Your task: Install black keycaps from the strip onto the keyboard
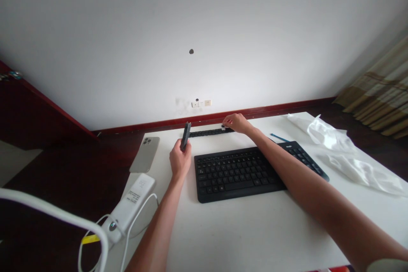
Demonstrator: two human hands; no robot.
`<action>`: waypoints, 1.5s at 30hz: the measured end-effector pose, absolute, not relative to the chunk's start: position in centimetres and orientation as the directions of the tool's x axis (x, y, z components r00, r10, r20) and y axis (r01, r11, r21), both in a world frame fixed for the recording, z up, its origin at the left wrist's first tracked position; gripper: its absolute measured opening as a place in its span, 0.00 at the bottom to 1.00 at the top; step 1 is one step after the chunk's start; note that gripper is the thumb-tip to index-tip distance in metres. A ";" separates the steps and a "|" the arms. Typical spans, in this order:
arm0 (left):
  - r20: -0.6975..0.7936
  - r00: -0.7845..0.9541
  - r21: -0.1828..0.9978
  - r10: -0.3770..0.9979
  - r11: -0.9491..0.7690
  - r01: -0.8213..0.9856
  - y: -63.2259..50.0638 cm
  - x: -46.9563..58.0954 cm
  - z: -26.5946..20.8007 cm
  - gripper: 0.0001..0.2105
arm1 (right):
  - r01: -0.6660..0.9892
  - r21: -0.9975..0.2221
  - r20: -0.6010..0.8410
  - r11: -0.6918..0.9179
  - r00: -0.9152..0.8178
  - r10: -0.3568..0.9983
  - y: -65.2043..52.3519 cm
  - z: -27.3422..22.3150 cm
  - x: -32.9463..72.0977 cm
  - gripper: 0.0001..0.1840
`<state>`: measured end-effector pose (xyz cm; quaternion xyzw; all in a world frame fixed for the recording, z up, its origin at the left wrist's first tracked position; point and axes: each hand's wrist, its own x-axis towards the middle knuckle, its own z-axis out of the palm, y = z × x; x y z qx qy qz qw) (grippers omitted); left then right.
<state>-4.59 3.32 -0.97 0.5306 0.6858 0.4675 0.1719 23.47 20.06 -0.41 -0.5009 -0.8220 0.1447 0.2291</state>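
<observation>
My left hand point(180, 159) is wrapped round a narrow dark bar-shaped object point(186, 136), which points up and away from me; its exact kind is unclear. At the table's far edge lies a strip of small black keycap-like pieces point(207, 133). My right hand point(236, 123) is at the strip's right end, fingertips pinched on a small dark-and-light piece point(224, 127) too small to name. A black keyboard point(239, 174) lies flat in the middle, under my right forearm, which hides part of its right side.
On the white table point(216, 233), a phone point(145, 154) lies at the left, behind a white power strip point(130, 204) with looped cables. A thin blue tool point(279, 137) sits behind the keyboard. Crumpled translucent plastic point(325, 134) covers the right side. A wall point(143, 72) stands beyond.
</observation>
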 end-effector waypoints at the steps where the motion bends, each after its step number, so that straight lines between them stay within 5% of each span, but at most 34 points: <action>1: 0.261 -0.379 0.822 0.888 0.001 0.569 3.3 -4.6 -1.0 0.11 | 0.755 -0.472 0.229 0.455 -0.393 0.890 20.1 -0.4 23.5 0.07; 45: 0.271 -0.376 0.817 0.886 -0.005 0.576 3.4 -4.6 -1.0 0.11 | 0.730 -0.481 0.234 0.486 -0.428 0.873 19.8 0.5 23.7 0.09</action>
